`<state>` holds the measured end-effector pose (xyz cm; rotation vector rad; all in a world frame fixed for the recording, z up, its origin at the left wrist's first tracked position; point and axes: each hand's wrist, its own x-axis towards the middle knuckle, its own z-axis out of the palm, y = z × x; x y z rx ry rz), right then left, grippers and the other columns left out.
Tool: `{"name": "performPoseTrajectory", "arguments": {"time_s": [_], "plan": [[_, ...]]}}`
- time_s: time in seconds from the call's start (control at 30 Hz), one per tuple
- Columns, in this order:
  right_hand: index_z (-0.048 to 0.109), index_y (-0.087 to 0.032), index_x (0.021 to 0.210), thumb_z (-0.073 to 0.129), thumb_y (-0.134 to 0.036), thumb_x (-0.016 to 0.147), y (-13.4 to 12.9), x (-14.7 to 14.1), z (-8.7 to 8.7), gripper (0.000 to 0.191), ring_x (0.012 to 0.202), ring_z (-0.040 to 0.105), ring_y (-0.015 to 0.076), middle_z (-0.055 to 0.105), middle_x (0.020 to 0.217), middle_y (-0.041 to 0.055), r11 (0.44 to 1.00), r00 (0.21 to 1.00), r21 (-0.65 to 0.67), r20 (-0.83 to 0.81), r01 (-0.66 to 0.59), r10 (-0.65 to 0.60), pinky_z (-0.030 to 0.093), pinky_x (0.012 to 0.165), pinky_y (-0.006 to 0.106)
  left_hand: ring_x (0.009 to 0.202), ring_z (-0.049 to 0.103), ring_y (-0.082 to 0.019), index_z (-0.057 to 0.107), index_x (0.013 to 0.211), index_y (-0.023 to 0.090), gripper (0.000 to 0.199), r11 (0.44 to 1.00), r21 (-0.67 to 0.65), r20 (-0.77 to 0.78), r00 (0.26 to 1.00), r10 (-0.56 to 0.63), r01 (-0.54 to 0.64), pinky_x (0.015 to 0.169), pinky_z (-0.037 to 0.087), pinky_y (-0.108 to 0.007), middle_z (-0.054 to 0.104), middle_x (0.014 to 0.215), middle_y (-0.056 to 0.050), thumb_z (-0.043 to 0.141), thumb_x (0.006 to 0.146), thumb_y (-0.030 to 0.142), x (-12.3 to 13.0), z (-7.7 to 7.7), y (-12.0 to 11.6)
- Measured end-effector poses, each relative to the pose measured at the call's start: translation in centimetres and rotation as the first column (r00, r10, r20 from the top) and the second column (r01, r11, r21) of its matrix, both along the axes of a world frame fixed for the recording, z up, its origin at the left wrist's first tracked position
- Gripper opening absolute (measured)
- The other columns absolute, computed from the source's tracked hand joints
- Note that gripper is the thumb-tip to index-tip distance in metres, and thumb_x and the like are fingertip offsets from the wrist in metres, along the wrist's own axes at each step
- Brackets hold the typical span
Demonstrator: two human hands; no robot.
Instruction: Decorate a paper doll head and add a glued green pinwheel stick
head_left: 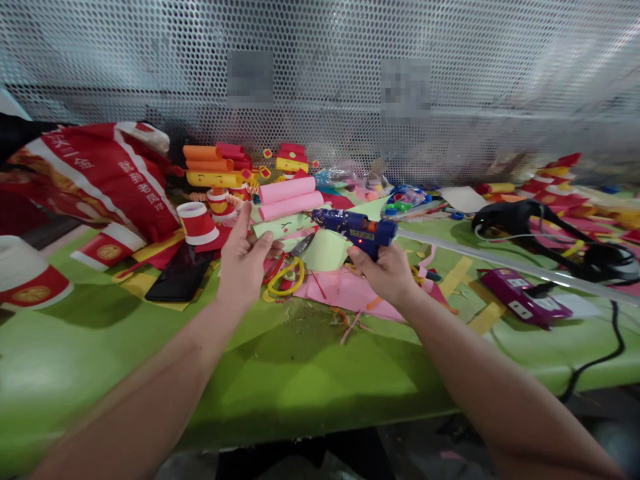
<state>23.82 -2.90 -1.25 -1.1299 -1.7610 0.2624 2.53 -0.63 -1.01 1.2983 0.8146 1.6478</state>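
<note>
My right hand [393,273] is wrapped round the grip of a blue glue gun [360,228]. Its nozzle points left, and a small red light glows on its side. My left hand [245,257] pinches the left end of a paper figure, a light green strip with a drawn face [284,227] topped by pink paper rolls [290,199]. The nozzle is close to the right end of that strip; whether they touch I cannot tell. Below lie yellow-handled scissors [289,277], and a curved pale green paper piece [327,251] is under the glue gun.
Left are a black phone [180,272], paper cups [197,223] and a red bag [110,173]. A purple power strip [523,297] and black headset [535,220] are on the right. Finished paper figures [213,170] stand behind, before a perforated metal panel [325,40].
</note>
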Motion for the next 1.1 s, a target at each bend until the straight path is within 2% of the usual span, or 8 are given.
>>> {"name": "performPoseTrajectory", "arguments": {"time_s": [0.2, 0.4, 0.53, 0.7, 0.87, 1.1], "plan": [[0.055, -0.017, 0.072, 0.049, -0.044, 0.079, 0.11, 0.12, 0.06, 0.028, 0.047, 0.04, 0.0105, 0.042, 0.049, -0.0032, 0.999, 1.0, 0.008, 0.008, 0.031, -0.031, 0.034, 0.045, 0.024, 0.06, 0.062, -0.011, 0.037, 0.134, 0.024, 0.071, 1.0, 0.005, 0.016, 1.0, -0.002, 0.002, 0.063, 0.052, -0.024, 0.055, 0.062, 0.007, 0.068, 0.07, 0.02, 0.04, 0.19, -0.02], [0.051, -0.018, 0.067, 0.048, -0.047, 0.078, 0.09, 0.19, 0.3, 0.031, 0.044, 0.039, 0.0102, 0.041, 0.048, -0.0029, 0.999, 0.999, -0.007, 0.007, 0.05, -0.05, 0.032, 0.043, 0.024, 0.058, 0.061, -0.009, 0.044, 0.129, 0.026, 0.067, 0.999, -0.034, 0.063, 0.998, 0.01, -0.008, 0.062, 0.052, -0.022, 0.057, 0.065, 0.007, 0.069, 0.067, 0.017, 0.12, 0.39, -0.12], [0.049, -0.018, 0.064, 0.047, -0.047, 0.077, 0.08, 0.3, 0.4, 0.031, 0.043, 0.041, 0.0104, 0.043, 0.047, -0.0023, 0.998, 0.998, -0.034, 0.006, 0.058, -0.058, 0.032, 0.043, 0.024, 0.057, 0.061, -0.009, 0.047, 0.126, 0.029, 0.064, 0.999, -0.035, 0.076, 0.997, 0.016, -0.014, 0.062, 0.053, -0.023, 0.056, 0.059, 0.008, 0.068, 0.067, 0.016, 0.08, 0.4, -0.15], [0.05, -0.018, 0.064, 0.046, -0.045, 0.077, 0.1, 0.4, 0.48, 0.03, 0.041, 0.04, 0.0099, 0.042, 0.046, -0.0027, 0.995, 0.998, -0.077, 0.005, 0.058, -0.058, 0.03, 0.042, 0.024, 0.055, 0.061, -0.009, 0.049, 0.124, 0.03, 0.063, 0.998, -0.052, 0.095, 0.995, 0.033, -0.028, 0.061, 0.053, -0.023, 0.056, 0.058, 0.009, 0.068, 0.067, 0.014, 0.11, 0.46, -0.16], [0.049, -0.019, 0.064, 0.046, -0.047, 0.077, 0.33, 0.53, 0.39, 0.031, 0.042, 0.04, 0.0103, 0.042, 0.045, -0.0027, 0.995, 0.996, -0.051, 0.016, 0.088, -0.087, 0.03, 0.042, 0.024, 0.057, 0.061, -0.009, 0.045, 0.129, 0.026, 0.066, 0.999, -0.042, 0.083, 0.996, 0.021, -0.018, 0.063, 0.052, -0.024, 0.056, 0.059, 0.008, 0.068, 0.067, 0.016, 0.1, 0.46, -0.12], [0.051, -0.018, 0.068, 0.047, -0.047, 0.076, 0.49, 0.64, 0.39, 0.031, 0.042, 0.041, 0.011, 0.043, 0.047, -0.0019, 0.991, 0.993, -0.068, 0.02, 0.119, -0.118, 0.031, 0.043, 0.025, 0.058, 0.061, -0.009, 0.043, 0.128, 0.028, 0.065, 0.999, -0.038, 0.063, 0.998, 0.001, 0.001, 0.066, 0.052, -0.025, 0.054, 0.057, 0.009, 0.068, 0.069, 0.02, -0.07, 0.4, -0.05]]}}
